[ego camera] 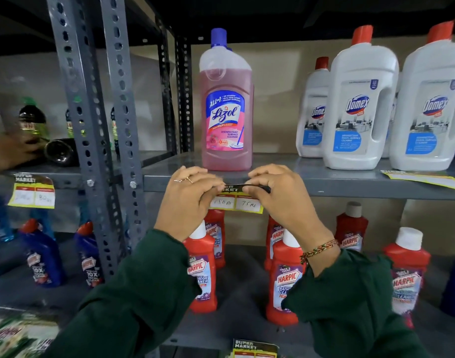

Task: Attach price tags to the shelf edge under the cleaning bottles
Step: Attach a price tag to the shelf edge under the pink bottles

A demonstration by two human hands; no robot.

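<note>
A yellow and black price tag with handwritten prices lies against the grey shelf edge, right below a pink Lizol bottle. My left hand pinches the tag's top left corner. My right hand pinches its top right corner and also holds a thin black pen-like object. Both hands press the tag's upper strip to the edge. Another loose price tag lies flat on the shelf under the white Domex bottles.
A price tag hangs on the left rack's shelf edge, and one more price tag on the lower shelf edge. Red Harpic bottles stand below; blue bottles at lower left. Perforated uprights divide the racks. Another person's hand reaches in at far left.
</note>
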